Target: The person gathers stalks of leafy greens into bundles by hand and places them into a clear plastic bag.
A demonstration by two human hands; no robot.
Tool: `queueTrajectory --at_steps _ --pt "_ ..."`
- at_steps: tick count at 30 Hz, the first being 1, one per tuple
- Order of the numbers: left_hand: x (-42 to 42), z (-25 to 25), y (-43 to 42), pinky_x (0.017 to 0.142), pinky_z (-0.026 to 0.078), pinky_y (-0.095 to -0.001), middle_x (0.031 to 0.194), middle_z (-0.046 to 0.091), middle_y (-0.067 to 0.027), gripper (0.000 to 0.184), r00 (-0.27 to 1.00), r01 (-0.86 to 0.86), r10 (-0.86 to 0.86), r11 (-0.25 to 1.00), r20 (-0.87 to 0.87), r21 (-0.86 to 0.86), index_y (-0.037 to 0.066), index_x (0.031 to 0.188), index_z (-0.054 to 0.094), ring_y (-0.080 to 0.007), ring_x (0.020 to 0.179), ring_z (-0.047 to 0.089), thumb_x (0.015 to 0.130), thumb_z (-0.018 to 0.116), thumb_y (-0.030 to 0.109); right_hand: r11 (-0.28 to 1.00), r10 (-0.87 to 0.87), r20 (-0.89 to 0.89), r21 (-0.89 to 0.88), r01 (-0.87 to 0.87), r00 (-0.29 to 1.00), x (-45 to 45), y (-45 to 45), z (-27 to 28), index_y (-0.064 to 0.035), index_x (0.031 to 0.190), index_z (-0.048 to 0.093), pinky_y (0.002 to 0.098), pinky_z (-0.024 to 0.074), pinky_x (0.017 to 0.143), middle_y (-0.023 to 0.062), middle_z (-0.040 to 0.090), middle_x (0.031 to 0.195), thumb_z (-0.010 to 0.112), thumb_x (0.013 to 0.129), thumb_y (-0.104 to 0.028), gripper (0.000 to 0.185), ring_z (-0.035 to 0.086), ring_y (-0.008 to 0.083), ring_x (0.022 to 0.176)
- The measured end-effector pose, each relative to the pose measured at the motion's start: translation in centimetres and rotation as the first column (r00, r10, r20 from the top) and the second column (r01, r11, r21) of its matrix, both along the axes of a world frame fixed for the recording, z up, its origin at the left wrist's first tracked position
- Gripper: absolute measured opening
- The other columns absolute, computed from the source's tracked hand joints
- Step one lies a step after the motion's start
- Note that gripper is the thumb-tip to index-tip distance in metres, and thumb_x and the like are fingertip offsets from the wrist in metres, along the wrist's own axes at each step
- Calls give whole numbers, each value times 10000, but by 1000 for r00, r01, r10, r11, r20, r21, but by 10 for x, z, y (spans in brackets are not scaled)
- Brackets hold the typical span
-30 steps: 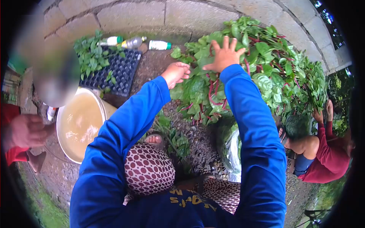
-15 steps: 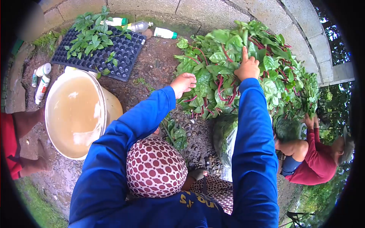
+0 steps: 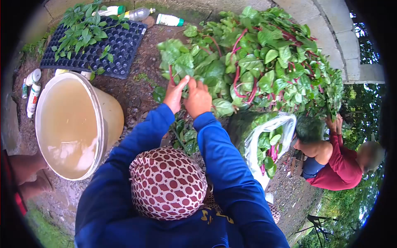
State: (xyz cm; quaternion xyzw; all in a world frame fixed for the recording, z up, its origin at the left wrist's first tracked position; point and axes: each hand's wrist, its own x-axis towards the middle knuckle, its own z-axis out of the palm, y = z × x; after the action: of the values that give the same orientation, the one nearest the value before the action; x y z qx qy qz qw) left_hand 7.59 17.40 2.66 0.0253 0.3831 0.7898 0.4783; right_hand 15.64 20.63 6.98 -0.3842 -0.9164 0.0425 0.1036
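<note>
My left hand (image 3: 174,96) is closed around the red stem of a leafy Malabar spinach sprig (image 3: 175,56), whose leaves stick up beyond my fingers. Close beside it, my right hand (image 3: 199,98) has its fingers curled inward near the sprig's lower end; what they grip is hidden. Both hands are at the near left edge of a large heap of Malabar spinach (image 3: 269,62) with red stems and broad green leaves. Below the heap, an open clear plastic bag (image 3: 285,124) has leaves and red stems inside.
To the left stands a bucket (image 3: 101,124) of cloudy water. Behind it lie a black seedling tray (image 3: 120,53) with plants and several bottles (image 3: 169,20). A co-worker (image 3: 337,161) in a red top crouches at right, hands at the heap. Another person's legs (image 3: 31,173) show at left.
My right hand has come back from the heap toward my left hand. A sprig now stands in my left hand, which has shifted left. The plastic bag's opening has come into view.
</note>
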Motion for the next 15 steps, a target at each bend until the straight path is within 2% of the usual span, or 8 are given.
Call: queueTrajectory --at_steps 1,3,6,8,9,12,13,15 --pt "-4 -3 -19 889 423 -349 1119 595 -48 409 999 -28 24 996 -49 -83 35 1191 533 -166 1027 552 828 673 159 986 43 -37 -162 -48 998 -1 -11 -6 -77 1226 458 407 501 800 163 557 1031 718 657 -182 635 570 357 926" --pt "-12 -49 -48 865 436 -323 1099 605 -49 436 999 32 -34 996 -29 -86 33 1201 518 -164 996 570 819 682 161 904 67 -125 -412 -113 990 1 -17 -47 -74 1306 393 427 461 890 201 523 1182 763 641 -296 793 543 409 1010" --pt "-22 -71 -78 818 458 -296 1044 630 -60 359 967 -74 6 963 -255 -258 9 1118 560 -153 944 589 823 681 174 859 234 -55 -456 -233 971 2 -9 -60 -67 1335 389 431 411 964 214 479 1288 741 674 -376 811 512 416 1093" --pt "-38 -97 -93 817 455 -290 1038 632 -60 357 933 -87 -67 911 -354 -404 4 1112 556 -149 944 584 835 672 197 806 362 -49 -485 -339 931 -6 24 0 -55 1301 456 417 396 985 204 474 1312 700 721 -419 727 500 381 1141" --pt "-46 -103 -98 816 454 -289 1035 633 -60 367 935 -79 -87 895 -345 -439 5 1120 549 -148 946 581 839 670 208 846 298 -159 -413 -338 941 -11 39 43 -35 1187 567 407 422 957 195 558 1212 680 744 -379 571 536 343 1111" --pt "-62 -110 -98 835 445 -296 1056 628 -67 408 964 -31 -82 910 -252 -414 7 1166 527 -146 973 566 849 662 227 996 -64 -337 -76 41 939 -22 108 121 -88 914 695 414 505 812 160 674 924 651 768 -316 275 651 324 862" --pt "-62 -111 -101 845 441 -300 1068 625 -71 424 976 -13 -73 922 -206 -388 8 1185 520 -145 986 560 852 659 232 973 -214 -257 35 230 942 -18 150 131 -90 860 701 424 516 759 148 683 841 638 775 -387 315 660 330 815" --pt "-55 -88 -104 934 394 -301 1234 526 -146 531 938 -118 -14 927 -346 -357 -13 1273 445 -180 1104 504 853 659 233 935 -340 29 118 335 940 -8 192 158 -71 934 691 402 497 787 152 683 875 526 786 -621 593 655 296 858"
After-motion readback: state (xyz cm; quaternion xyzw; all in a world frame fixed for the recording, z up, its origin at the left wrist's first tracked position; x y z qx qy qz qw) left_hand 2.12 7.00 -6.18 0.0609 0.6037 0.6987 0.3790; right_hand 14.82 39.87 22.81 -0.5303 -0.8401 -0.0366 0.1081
